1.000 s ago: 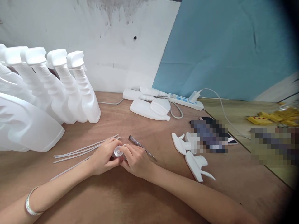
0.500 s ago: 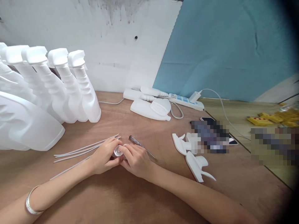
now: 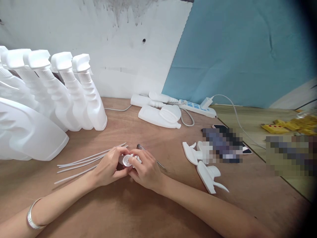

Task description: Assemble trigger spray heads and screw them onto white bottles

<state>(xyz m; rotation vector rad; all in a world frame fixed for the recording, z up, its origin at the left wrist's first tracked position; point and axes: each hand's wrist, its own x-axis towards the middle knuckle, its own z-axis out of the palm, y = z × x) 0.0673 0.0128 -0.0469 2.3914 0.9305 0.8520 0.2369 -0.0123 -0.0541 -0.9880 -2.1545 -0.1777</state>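
Note:
Both hands meet over the table, their fingers closed around a white spray head [image 3: 127,161] whose round collar faces up. My left hand [image 3: 109,168] grips the collar side between thumb and fingers. From the other side my right hand [image 3: 148,170] holds the same piece, its fingers bent over the collar and covering much of the body. Several thin white dip tubes [image 3: 83,162] lie beside and under my left wrist. Just beyond my right hand rests a screwdriver [image 3: 140,147], partly hidden. Further right lie more white spray heads [image 3: 206,177].
White spray bottles [image 3: 92,105] with heads on stand at the left, and another bottle [image 3: 27,132] leans in front. Headless bottles [image 3: 158,116] lie at the back near a power strip [image 3: 195,106]. Phones [image 3: 247,150], partly pixelated, and yellow pieces [image 3: 279,127] are at the right.
The spray head has turned and shifted slightly right, so more of its collar and a white part by my right fingers show. The dip tube nearest my left forearm has moved a little.

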